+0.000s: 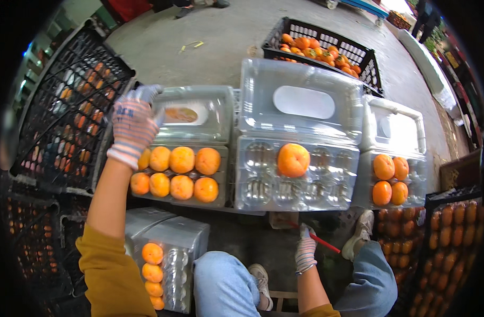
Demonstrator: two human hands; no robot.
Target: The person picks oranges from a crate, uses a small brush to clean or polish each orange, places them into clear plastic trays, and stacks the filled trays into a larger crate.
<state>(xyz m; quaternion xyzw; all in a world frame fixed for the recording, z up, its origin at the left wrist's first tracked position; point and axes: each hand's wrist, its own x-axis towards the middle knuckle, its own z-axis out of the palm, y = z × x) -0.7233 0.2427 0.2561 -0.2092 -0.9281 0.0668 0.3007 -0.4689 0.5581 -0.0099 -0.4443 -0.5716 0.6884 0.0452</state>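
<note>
My left hand (135,120), in a striped glove, has its fingers closed on the upper left corner of the raised clear lid (202,111) of the left plastic box. Two rows of orange persimmons (181,158) fill that box. The middle open box (250,169) holds one large persimmon (293,159) among empty cells. At the right, a smaller open box (417,174) holds a group of persimmons. Below the middle box, my right hand (306,248), also gloved, is closed on a thin red stick (326,244).
A black crate of persimmons (318,53) stands behind the boxes. A tilted black crate (62,111) stands at the left, more boxed fruit (453,232) at the lower right. A stack of clear boxes (181,235) is by my knee. Other people's legs (427,21) show at the back.
</note>
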